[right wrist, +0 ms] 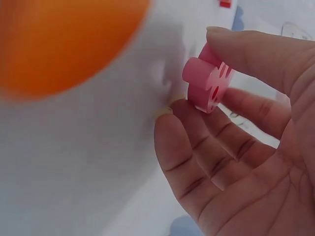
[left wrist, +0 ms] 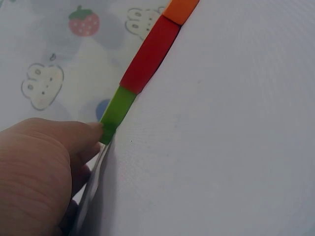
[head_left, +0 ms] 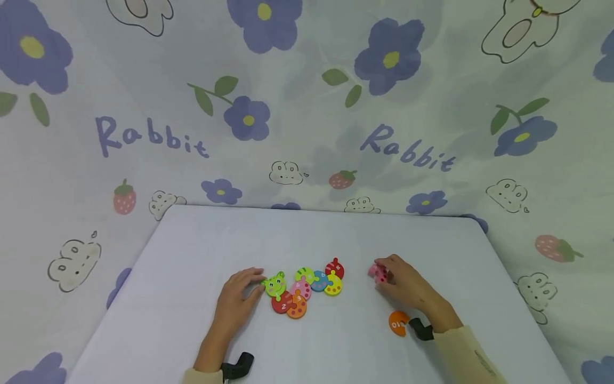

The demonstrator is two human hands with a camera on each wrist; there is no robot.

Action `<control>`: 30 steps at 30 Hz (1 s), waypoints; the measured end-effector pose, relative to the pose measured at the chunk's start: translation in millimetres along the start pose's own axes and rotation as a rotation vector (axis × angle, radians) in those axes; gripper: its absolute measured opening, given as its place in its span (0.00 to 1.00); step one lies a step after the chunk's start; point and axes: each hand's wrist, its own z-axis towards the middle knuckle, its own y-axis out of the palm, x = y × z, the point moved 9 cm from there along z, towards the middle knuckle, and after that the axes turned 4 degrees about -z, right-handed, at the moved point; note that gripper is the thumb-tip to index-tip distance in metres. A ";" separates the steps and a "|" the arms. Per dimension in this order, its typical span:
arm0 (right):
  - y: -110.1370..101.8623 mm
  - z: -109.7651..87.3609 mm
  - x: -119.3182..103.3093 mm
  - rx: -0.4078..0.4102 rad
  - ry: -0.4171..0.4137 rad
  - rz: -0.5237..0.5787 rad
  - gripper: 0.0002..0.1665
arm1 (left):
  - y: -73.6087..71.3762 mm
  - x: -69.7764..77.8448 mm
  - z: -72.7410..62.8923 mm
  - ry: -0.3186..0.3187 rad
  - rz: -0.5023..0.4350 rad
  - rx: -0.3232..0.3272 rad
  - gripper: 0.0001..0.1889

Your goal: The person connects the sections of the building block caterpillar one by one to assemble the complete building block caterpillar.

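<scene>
A wooden caterpillar number puzzle lies on the white table in a zigzag, starting from a green smiling head piece point(head_left: 275, 285). Behind it come a red piece point(head_left: 282, 304) marked 2, an orange piece point(head_left: 297, 307) marked 3, and more linked pieces ending in a red one point(head_left: 334, 268). My left hand point(head_left: 234, 297) rests beside the head, its thumb point(left wrist: 86, 136) touching the green edge. To the right of the chain, my right hand point(head_left: 402, 282) pinches a pink spotted piece point(right wrist: 209, 81) between thumb and fingers, tilted on its edge; its number is hidden.
A loose orange piece point(head_left: 397, 323) marked 10 lies near my right wrist, beside a black wrist camera point(head_left: 422, 329). Another black wrist camera point(head_left: 239, 367) sits at my left wrist. Beyond the white table point(head_left: 220, 234) hangs a flower-and-rabbit patterned cloth point(head_left: 307, 106).
</scene>
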 end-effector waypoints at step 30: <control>28.9 79.8 -83.3 -0.075 -0.181 -0.184 0.25 | -0.4 2.5 -0.6 -0.002 -0.006 0.003 0.15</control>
